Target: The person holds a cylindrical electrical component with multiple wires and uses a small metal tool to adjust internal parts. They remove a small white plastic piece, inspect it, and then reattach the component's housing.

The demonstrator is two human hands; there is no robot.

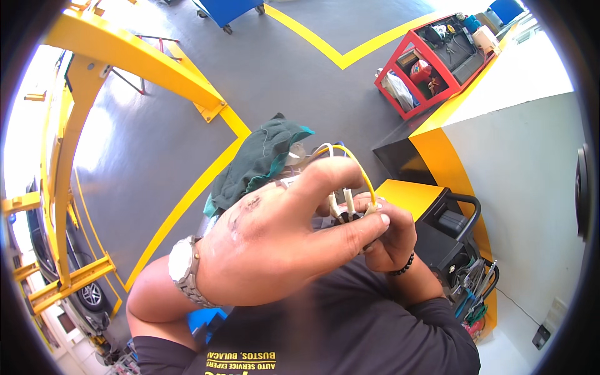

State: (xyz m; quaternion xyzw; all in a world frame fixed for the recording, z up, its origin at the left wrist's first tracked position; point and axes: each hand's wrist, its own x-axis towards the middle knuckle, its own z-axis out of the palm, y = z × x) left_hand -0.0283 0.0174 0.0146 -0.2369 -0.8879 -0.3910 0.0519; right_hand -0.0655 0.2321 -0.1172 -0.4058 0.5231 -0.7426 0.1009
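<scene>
In front of my chest, both hands come together on a small bundle of wires. My left hand (269,237), with a watch on its wrist, is closed, index finger curled over and thumb pressed toward a dark wire connector (351,217). White-sleeved wires (349,199) run into that connector. My right hand (397,234), wearing a black beaded bracelet, pinches the connector and the end of a yellow wire (362,167) that arches above the hands. A dark green cloth (262,156) lies just beyond my left hand; my left hand hides much of what is under it.
A yellow-topped cart (409,200) with a black handle and tools stands close on the right. A red tool cart (431,75) is at the far right beside the wall. Yellow steel lift frames (137,53) rise on the left, and a blue cart (230,11) stands far ahead.
</scene>
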